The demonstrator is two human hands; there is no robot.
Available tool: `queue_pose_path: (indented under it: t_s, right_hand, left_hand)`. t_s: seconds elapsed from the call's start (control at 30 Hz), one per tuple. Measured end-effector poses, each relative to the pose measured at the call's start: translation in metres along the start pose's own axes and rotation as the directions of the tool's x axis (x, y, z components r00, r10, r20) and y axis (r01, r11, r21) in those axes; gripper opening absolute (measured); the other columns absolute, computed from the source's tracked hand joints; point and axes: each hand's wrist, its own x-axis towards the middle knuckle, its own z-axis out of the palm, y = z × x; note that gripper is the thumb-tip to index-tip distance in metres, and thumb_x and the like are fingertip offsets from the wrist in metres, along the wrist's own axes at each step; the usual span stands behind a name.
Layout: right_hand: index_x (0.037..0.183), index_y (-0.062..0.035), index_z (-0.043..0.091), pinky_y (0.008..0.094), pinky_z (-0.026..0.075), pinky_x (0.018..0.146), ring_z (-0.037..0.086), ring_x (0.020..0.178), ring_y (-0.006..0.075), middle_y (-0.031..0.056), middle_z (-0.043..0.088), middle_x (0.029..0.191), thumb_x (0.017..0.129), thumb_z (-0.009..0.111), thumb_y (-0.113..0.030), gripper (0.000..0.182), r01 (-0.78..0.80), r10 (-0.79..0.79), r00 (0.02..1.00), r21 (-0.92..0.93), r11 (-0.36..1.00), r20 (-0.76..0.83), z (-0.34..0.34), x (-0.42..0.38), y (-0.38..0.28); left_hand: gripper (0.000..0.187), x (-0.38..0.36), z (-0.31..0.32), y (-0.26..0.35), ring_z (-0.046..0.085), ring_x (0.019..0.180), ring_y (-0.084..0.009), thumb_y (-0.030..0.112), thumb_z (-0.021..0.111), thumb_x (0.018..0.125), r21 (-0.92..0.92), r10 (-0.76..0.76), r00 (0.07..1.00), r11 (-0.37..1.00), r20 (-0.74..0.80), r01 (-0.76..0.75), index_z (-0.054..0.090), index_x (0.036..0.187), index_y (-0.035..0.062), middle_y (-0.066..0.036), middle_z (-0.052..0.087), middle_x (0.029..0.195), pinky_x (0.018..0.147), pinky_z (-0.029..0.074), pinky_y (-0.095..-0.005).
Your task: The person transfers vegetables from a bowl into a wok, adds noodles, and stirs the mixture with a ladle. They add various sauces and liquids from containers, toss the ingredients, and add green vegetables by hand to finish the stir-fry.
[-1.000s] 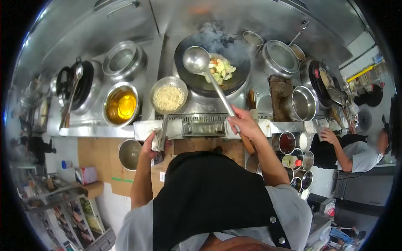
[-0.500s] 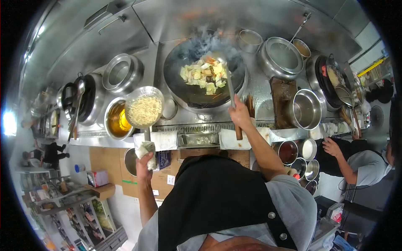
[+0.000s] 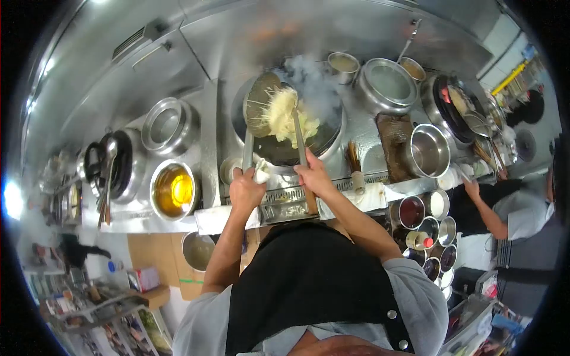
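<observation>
Closed on the handle of a round strainer [image 3: 255, 113], my left hand [image 3: 247, 193] also has a white cloth [image 3: 261, 172] at it. The strainer is tipped on its side over the left part of the wok [image 3: 330, 133]. Pale noodles [image 3: 281, 113] fall from it in a blurred heap onto cut cabbage [image 3: 308, 126]. My right hand [image 3: 316, 177] grips a long-handled ladle [image 3: 300, 137], its head among the noodles and partly hidden by them. Smoke rises from the wok's back right.
A bowl of yellow oil [image 3: 176, 191] stands left of the wok. To the right are a bamboo brush [image 3: 354, 163], an empty steel pot [image 3: 428, 151] and a lidded pot [image 3: 390, 86]. Several seasoning tins [image 3: 411, 212] sit near my right elbow. Another person's arm [image 3: 490, 210] is at far right.
My left hand has carried the strainer from above the oil bowl to the wok and tipped it, spilling noodles. My right hand has drawn the ladle slightly left, closer to my left hand.
</observation>
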Motion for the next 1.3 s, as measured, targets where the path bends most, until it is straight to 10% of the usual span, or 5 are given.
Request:
queue_pose_path:
  t_s: [0.3,0.6,0.87,1.17,1.3]
  right_hand:
    - [0.159,0.0025,0.031,0.0355,0.044,0.108,0.059,0.132,0.0362,0.0329,0.057,0.142,0.094,0.065,-0.013,0.075,0.157,-0.268,0.955,-0.549,0.821,-0.127,-0.011,-0.031,0.045]
    - [0.158,-0.005,0.039,0.0335,0.052,0.093,0.071,0.104,0.0294,0.028,0.069,0.121,0.09,0.064,-0.007,0.072,0.025,-0.153,0.974,-0.587,0.809,-0.169,0.0,-0.061,0.019]
    - [0.158,-0.0102,0.041,0.0362,0.051,0.095,0.069,0.111,0.0333,0.0289,0.066,0.125,0.088,0.067,-0.008,0.075,0.123,-0.198,0.98,-0.675,0.728,-0.036,-0.038,-0.07,0.018]
    - [0.158,-0.0108,0.04,0.0467,0.053,0.09,0.068,0.103,0.0453,0.033,0.067,0.114,0.09,0.065,-0.018,0.073,0.03,-0.151,0.98,-0.655,0.755,-0.129,-0.068,0.025,0.014]
    - [0.158,-0.0101,0.04,0.0381,0.052,0.092,0.069,0.099,0.0383,0.0301,0.068,0.118,0.09,0.067,-0.014,0.074,0.227,-0.214,0.971,-0.676,0.702,0.104,-0.085,-0.001,0.044]
  left_hand:
    - [0.04,0.03,-0.009,-0.053,0.066,0.094,-0.047,0.022,0.082,0.074,-0.199,0.128,0.99,0.97,-0.059,-0.137,0.072,0.107,0.0009,-0.025,0.056,0.105,0.081,0.054,-0.0534]
    - [0.041,0.031,-0.017,-0.093,0.064,0.089,-0.0416,0.02,0.085,0.074,-0.741,0.023,0.988,0.664,0.154,0.1,0.072,0.106,-0.0014,-0.022,0.063,0.099,0.079,0.052,-0.0461]
    - [0.04,-0.056,-0.018,-0.126,0.063,0.094,-0.0398,0.014,0.084,0.075,-0.412,-0.143,0.981,0.908,-0.131,0.078,0.07,0.107,-0.004,-0.023,0.061,0.101,0.082,0.051,-0.0454]
    - [0.031,-0.158,0.039,-0.178,0.064,0.082,-0.0153,0.008,0.077,0.08,-0.79,-0.404,0.754,0.112,0.518,0.603,0.07,0.109,-0.0013,-0.004,0.069,0.096,0.074,0.052,-0.0318]
    - [0.041,-0.142,0.053,-0.174,0.067,0.096,-0.0274,0.013,0.076,0.084,-0.486,-0.398,0.884,0.739,0.243,0.467,0.066,0.117,-0.0083,-0.014,0.072,0.107,0.087,0.052,-0.04]
